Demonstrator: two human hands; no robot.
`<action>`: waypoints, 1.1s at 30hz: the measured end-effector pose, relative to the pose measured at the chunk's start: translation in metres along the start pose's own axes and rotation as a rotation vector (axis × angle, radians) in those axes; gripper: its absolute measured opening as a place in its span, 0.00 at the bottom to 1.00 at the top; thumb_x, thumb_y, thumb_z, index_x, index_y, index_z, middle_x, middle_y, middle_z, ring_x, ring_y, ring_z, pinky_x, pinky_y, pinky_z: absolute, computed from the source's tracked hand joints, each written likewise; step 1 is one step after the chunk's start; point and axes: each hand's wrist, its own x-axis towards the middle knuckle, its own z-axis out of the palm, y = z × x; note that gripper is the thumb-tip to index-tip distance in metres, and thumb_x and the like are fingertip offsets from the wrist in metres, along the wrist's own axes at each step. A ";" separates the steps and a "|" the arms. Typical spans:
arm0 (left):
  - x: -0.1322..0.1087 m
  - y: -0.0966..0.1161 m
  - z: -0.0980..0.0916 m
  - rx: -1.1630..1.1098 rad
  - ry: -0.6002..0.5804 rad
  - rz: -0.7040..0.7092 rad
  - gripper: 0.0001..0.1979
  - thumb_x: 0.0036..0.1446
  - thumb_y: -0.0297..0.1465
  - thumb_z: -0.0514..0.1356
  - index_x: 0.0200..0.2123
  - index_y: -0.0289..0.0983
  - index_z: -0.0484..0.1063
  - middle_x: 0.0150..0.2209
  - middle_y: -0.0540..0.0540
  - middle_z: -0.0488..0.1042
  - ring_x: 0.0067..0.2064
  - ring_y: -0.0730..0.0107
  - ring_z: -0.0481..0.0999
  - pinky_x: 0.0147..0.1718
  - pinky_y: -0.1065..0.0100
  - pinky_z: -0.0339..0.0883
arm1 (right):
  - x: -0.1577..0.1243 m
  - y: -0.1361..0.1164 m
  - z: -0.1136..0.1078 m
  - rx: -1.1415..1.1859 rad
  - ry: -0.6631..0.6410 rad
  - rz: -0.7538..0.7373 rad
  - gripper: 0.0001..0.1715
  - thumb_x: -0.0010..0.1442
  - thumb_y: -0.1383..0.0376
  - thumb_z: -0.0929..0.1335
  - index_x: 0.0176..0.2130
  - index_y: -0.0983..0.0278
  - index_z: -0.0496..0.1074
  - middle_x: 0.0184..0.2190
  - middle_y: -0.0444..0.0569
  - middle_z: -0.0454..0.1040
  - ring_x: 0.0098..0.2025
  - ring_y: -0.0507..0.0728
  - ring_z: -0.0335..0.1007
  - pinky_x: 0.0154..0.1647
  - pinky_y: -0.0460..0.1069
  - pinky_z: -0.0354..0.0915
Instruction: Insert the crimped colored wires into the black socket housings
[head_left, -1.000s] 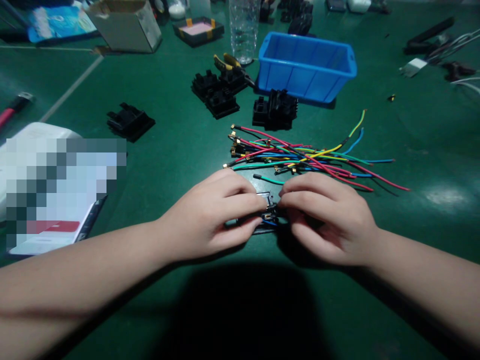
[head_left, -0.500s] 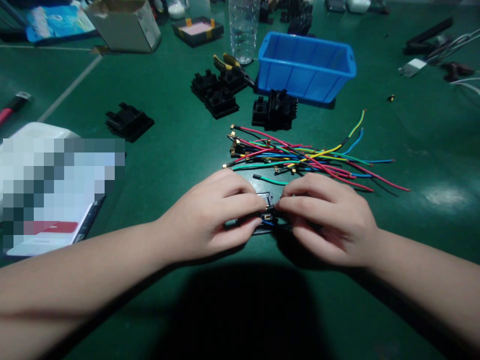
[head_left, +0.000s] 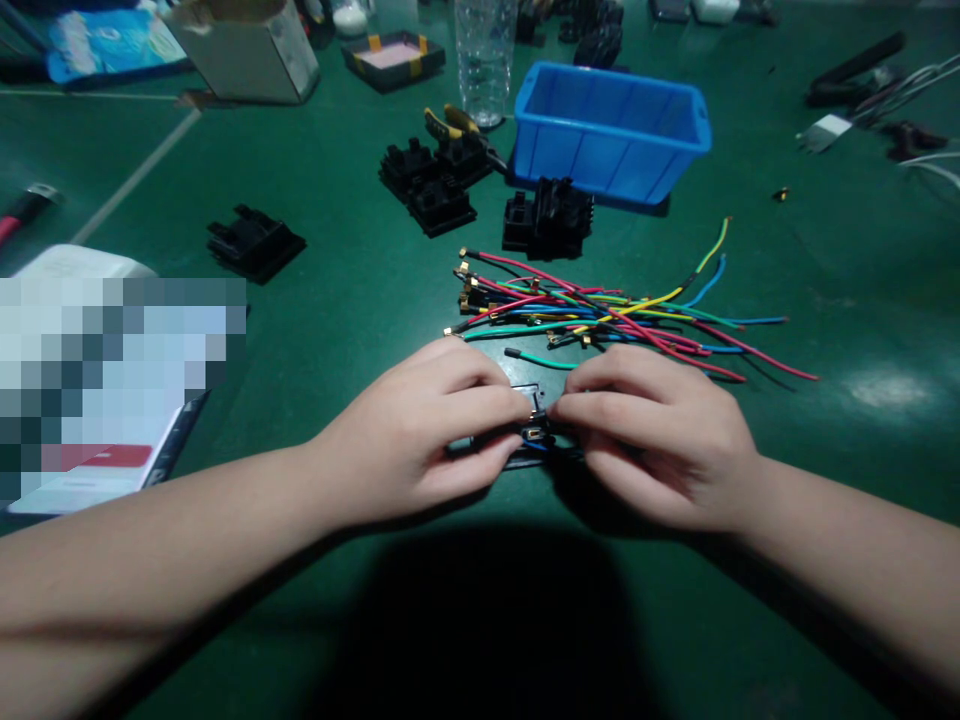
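Observation:
Between my two hands a small black plastic socket housing [head_left: 535, 421] lies low over the table, with a brass terminal and a bit of blue wire showing in it. My left hand [head_left: 431, 425] is closed on its left side, thumb and forefinger pressed to it. My right hand [head_left: 652, 430] pinches at its right side; the fingertips hide what, if anything, they hold. Just beyond my fingers lies a pile of coloured wires [head_left: 600, 310], red, green, yellow and blue, with brass terminals at their left ends. One short green wire [head_left: 544, 360] lies nearest my right hand.
Several black housings [head_left: 442, 200] sit farther back, one alone [head_left: 255, 243] at the left. Behind them stand a blue bin [head_left: 607, 150], a clear plastic bottle [head_left: 485, 60] and yellow-handled pliers [head_left: 450, 122]. A phone-like device [head_left: 169, 450] leans at the left. A cardboard box [head_left: 247, 50] stands at the back.
Almost nothing differs. The whole view has shifted very slightly, and both hands keep their places at the black housing.

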 end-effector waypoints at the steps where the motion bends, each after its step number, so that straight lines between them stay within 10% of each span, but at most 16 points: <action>1: 0.000 0.000 0.000 -0.001 0.002 0.001 0.05 0.61 0.27 0.58 0.40 0.37 0.74 0.37 0.46 0.76 0.40 0.70 0.72 0.42 0.68 0.66 | 0.000 0.000 0.000 0.000 -0.001 0.001 0.13 0.60 0.71 0.62 0.40 0.61 0.73 0.37 0.51 0.75 0.38 0.57 0.71 0.37 0.52 0.69; 33: 0.003 0.002 -0.004 -0.007 -0.019 -0.029 0.06 0.59 0.27 0.61 0.39 0.33 0.76 0.37 0.43 0.76 0.39 0.68 0.73 0.41 0.66 0.65 | 0.002 -0.001 -0.004 0.017 -0.017 -0.001 0.11 0.60 0.73 0.62 0.37 0.64 0.73 0.35 0.52 0.75 0.35 0.56 0.70 0.33 0.51 0.67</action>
